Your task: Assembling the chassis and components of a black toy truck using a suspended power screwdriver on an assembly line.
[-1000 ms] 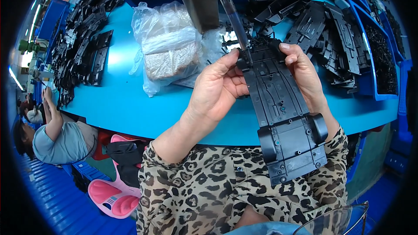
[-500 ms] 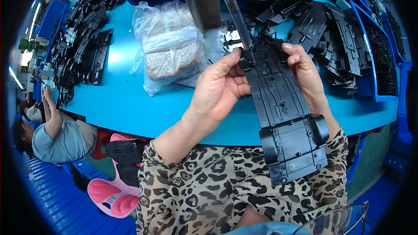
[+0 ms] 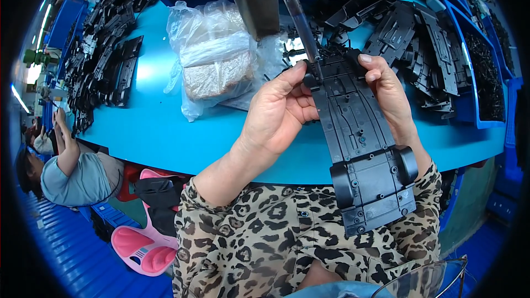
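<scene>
A long black plastic chassis point(image 3: 361, 138) is held up between both hands, its wide end with two wheel arches tilted down toward me. My left hand point(image 3: 276, 107) grips the far left edge near the narrow end, thumb on top. My right hand point(image 3: 389, 91) closes round the far right edge, thumb near the corner. The slim metal shaft of a screwdriver point(image 3: 298, 19) comes down from above and meets the chassis at its far left corner, by my left thumb. Whether a screw sits under its tip I cannot tell.
On the blue table point(image 3: 160, 138) lies a clear plastic bag point(image 3: 215, 55) round a wrapped block. Similar black parts pile up at left point(image 3: 110, 55) and right point(image 3: 403, 33). A blue bin point(image 3: 477, 77) of small black pieces stands far right. A person point(image 3: 83, 176) sits at left near a pink chair point(image 3: 146, 243).
Almost nothing differs. The chassis has shifted very slightly to the right in my hands, and the screwdriver shaft remains at the same corner.
</scene>
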A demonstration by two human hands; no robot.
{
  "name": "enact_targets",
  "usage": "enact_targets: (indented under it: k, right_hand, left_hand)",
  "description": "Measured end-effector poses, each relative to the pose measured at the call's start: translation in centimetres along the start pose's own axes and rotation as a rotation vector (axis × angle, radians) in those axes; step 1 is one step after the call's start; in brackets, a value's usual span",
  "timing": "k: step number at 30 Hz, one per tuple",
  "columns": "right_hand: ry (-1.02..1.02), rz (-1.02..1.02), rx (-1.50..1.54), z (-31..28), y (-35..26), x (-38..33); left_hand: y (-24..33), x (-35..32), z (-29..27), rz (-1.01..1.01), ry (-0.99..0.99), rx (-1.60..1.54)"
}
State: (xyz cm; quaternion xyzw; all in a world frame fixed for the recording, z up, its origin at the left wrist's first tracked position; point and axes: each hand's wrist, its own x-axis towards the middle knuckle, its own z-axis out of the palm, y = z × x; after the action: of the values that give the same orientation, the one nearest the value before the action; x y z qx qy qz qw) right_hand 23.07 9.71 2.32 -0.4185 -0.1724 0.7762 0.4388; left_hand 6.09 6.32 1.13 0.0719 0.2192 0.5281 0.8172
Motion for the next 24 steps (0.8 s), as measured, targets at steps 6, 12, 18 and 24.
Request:
enact_targets:
  k: [6, 12, 18, 24]
  right_hand:
    - [-0.007, 0.003, -0.009, 0.17, 0.02, -0.20]
    - [0.016, -0.008, -0.035, 0.38, -0.06, -0.38]
    - [0.049, -0.010, -0.045, 0.40, 0.00, -0.37]
    - [0.070, -0.038, -0.096, 0.43, 0.00, -0.51]
  left_hand:
    - [-0.03, -0.05, 0.06, 0.006, 0.009, -0.007]
    - [0.03, -0.12, 0.18, 0.023, 0.012, 0.023]
    - [-0.01, -0.06, 0.20, 0.027, 0.041, 0.038]
    - [-0.05, -0.07, 0.13, 0.019, 0.006, -0.020]
